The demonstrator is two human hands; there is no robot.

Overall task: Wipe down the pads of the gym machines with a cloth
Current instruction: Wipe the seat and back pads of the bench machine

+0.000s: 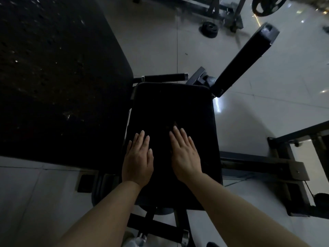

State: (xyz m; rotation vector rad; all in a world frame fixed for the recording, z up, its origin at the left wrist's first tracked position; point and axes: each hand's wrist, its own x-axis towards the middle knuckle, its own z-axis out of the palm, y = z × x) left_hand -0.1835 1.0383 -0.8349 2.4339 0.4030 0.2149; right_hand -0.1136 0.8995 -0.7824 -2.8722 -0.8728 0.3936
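On seat pad (170, 104) | both hands flat: left (138, 159), right (185, 154)

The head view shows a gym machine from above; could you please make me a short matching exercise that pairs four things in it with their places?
Things:
1. left hand
2. right hand
3. weight plate
4. speckled mat

Places:
A. on the floor, top of the picture
B. flat on the seat pad, nearer its right edge
C. left of the seat pad, on the floor
D. flat on the seat pad, at its left edge

Pairs: 1-D, 2-B, 3-A, 4-C
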